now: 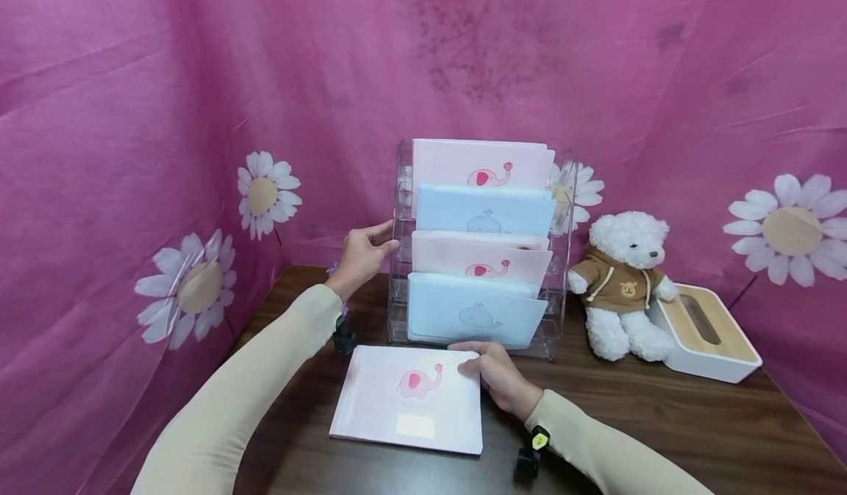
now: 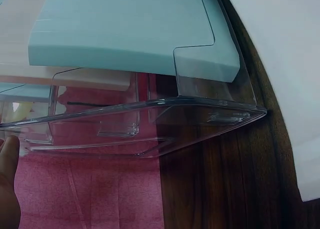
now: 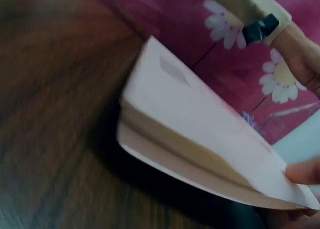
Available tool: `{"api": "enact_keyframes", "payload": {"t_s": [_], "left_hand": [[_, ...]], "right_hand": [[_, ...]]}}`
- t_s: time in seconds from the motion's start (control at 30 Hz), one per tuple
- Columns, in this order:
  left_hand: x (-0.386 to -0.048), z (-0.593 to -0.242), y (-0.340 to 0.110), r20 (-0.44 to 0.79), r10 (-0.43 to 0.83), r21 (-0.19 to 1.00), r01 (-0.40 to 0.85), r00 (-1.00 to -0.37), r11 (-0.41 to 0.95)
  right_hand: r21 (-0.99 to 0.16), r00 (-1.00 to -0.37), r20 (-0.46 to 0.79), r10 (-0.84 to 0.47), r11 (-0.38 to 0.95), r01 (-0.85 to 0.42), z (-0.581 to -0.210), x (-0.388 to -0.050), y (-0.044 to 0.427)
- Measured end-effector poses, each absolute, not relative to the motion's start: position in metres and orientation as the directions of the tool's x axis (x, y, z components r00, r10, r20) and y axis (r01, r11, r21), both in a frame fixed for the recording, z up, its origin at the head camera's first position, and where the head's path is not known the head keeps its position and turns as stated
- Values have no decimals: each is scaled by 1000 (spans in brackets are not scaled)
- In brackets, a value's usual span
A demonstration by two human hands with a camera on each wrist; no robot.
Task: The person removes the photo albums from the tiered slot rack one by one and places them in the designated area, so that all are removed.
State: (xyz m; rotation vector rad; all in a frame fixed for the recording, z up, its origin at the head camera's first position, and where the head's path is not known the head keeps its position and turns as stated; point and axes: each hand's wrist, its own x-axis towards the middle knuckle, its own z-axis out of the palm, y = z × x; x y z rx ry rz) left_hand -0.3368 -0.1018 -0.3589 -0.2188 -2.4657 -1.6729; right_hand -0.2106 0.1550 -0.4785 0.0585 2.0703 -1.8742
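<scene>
In the head view my left hand holds the left side of a clear tiered display rack, its thumb at the rack's edge. The left wrist view shows part of this hand beside the rack's clear side panel. My right hand pinches the upper right corner of a pale pink booklet with an elephant picture. The thumb lies on its cover, fingers beneath. In the right wrist view the booklet is tilted, its page edges showing. Pink elephant booklets and blue whale booklets stand in the rack's tiers.
To the right of the rack sits a white teddy bear in a brown hoodie. Next to it is a white box with a slotted wooden lid. A pink daisy-printed cloth hangs behind the dark wooden table.
</scene>
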Motion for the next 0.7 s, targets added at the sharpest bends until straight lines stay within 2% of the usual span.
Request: {"api": "enact_keyframes", "payload": {"t_s": [0.1, 0.33, 0.43, 0.6, 0.7], "left_hand": [[-337, -360, -102, 196, 34, 909, 194, -980, 369], [-336, -359, -102, 207, 28, 905, 202, -978, 375], [-336, -359, -103, 209, 31, 901, 204, -977, 382], [-337, -359, -102, 215, 36, 906, 213, -976, 366], [-337, -360, -103, 215, 35, 907, 213, -976, 364]], "right_hand": [[-950, -934, -287, -210, 188, 250, -483, -214, 155], [-929, -962, -203, -182, 345, 131, -491, -222, 151], [-939, -970, -191, -148, 314, 137, -492, -220, 149], [-963, -971, -231, -66, 161, 218, -493, -217, 146], [-960, -968, -242, -74, 162, 227, -493, -218, 147]]}}
